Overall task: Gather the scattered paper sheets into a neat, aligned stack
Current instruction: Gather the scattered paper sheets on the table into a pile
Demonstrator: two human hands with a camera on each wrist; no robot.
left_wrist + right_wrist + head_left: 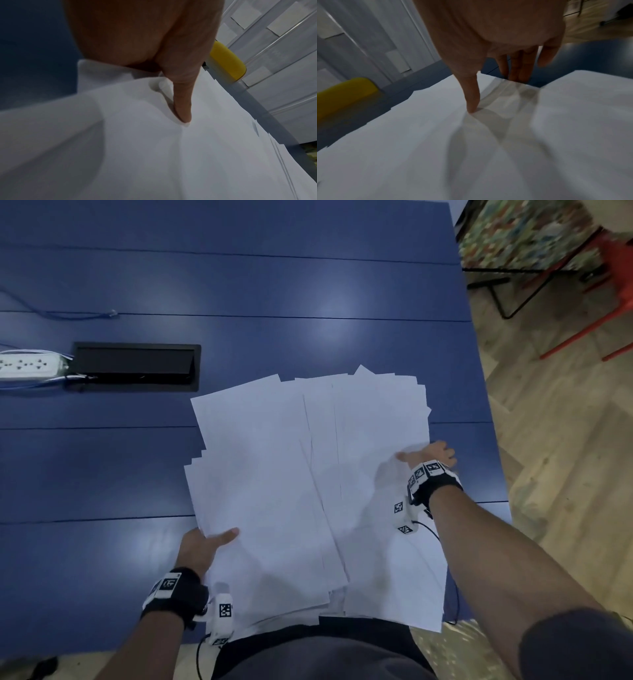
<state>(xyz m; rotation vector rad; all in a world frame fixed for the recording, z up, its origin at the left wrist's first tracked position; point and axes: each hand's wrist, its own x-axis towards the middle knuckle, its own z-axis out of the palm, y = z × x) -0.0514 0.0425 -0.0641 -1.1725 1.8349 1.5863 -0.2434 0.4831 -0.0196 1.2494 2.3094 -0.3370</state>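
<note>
A loose, fanned pile of white paper sheets (308, 474) lies near the front right of the blue table (239, 285), its edges uneven and its near end over the table's front edge. My left hand (205, 546) grips the pile's near-left edge: the thumb (181, 105) lies on top of the sheets (154, 155) and the fingers are hidden beneath. My right hand (428, 455) grips the right edge. Its thumb (471, 97) presses on the paper (436, 148) while the fingers (518, 67) reach down past the edge, partly under a lifted sheet.
A black cable recess (135, 368) is sunk into the table at the left, with a white power strip (30, 364) beside it and a thin blue cable (68, 314) behind. The table's right edge is close to the pile. A red chair (609, 285) stands on the wooden floor.
</note>
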